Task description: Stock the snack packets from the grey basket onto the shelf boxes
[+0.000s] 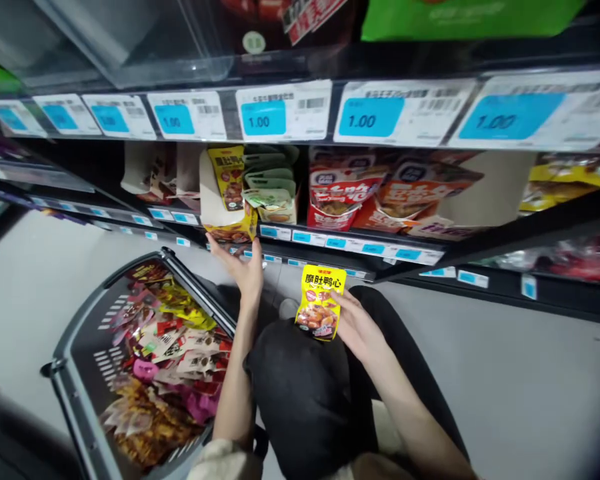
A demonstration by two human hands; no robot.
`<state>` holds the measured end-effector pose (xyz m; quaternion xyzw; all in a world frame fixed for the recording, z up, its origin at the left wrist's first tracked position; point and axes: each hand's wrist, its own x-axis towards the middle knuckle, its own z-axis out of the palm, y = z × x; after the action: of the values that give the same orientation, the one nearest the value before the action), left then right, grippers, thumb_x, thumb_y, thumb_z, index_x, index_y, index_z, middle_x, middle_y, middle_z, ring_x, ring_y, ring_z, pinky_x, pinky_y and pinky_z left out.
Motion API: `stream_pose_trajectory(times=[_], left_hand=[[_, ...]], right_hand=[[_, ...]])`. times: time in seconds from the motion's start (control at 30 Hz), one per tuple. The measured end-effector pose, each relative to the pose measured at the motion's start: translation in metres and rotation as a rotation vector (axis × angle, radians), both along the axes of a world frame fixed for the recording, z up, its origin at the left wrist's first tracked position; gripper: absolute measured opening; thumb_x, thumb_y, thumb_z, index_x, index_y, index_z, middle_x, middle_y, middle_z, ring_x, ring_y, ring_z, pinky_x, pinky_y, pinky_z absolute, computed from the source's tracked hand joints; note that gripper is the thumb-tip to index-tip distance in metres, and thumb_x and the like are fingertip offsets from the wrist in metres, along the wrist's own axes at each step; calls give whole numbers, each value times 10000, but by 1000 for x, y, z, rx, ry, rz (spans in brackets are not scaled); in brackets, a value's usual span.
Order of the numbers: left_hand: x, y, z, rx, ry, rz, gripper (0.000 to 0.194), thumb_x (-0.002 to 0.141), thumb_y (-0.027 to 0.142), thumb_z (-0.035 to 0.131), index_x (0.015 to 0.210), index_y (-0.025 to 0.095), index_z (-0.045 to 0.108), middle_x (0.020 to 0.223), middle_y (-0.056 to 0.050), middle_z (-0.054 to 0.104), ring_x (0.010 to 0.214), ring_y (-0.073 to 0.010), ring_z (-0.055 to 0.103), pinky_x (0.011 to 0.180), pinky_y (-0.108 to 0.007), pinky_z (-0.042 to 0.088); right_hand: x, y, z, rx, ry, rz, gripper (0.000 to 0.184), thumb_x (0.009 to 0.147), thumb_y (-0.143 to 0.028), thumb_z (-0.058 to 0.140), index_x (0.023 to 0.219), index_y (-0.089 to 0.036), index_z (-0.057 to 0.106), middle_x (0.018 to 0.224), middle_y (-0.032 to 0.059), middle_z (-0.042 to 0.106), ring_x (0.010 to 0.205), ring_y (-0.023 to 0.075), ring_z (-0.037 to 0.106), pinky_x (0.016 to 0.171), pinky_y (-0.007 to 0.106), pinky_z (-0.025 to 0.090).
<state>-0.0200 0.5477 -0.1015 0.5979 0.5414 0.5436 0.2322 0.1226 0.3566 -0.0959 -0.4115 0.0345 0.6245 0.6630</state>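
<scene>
My right hand (360,327) grips a yellow snack packet (321,301) by its right edge, its printed front facing up, above a dark rounded thing (300,393) at my lap. At the low shelf, my left hand (243,270) spans the front of a pale display box (211,190) with yellow printing, thumb at the right side and fingers at the left. Inside that box leans another yellow packet (229,179) of matching look. Right beside it stands a row of green-and-white packets (270,190).
A grey shopping basket (75,347) full of snack packets stands on the floor at my left. Red bags (335,193) and orange bags (410,190) share the low shelf. Overhead, the upper shelf edge carries price labels (283,110). A slanted dark divider (500,230) runs at right.
</scene>
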Motion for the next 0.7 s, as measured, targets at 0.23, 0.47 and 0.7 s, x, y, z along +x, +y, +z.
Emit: stream_pose_trajectory(times=[0.23,0.47,0.7], left_hand=[[-3,1,3,-12,43,17,1128,898,387,745,1676,333,-70,1702,-211,174,1308,-275,573,923,-368,627],[-5,0,4,-29,35,-4,1098,905,459,731,1677,335,-41,1713,-192,159,1326,-284,555,926,-398,623],[-7,0,3,-46,7,-25,1080,884,445,751,1674,298,31,1707,-197,143,1315,-294,532,925,-406,618]], right_hand=[[-23,1,-4,58,-170,166,413,720,-493,936,971,-203,783,1044,95,824,1006,304,782,951,460,620],[-21,-7,-4,75,-482,200,510,711,-377,947,1145,-225,726,1153,68,804,1034,268,774,978,448,614],[-11,-5,-4,46,-568,104,493,700,-335,950,1120,-219,719,1147,65,797,1025,255,764,961,408,609]])
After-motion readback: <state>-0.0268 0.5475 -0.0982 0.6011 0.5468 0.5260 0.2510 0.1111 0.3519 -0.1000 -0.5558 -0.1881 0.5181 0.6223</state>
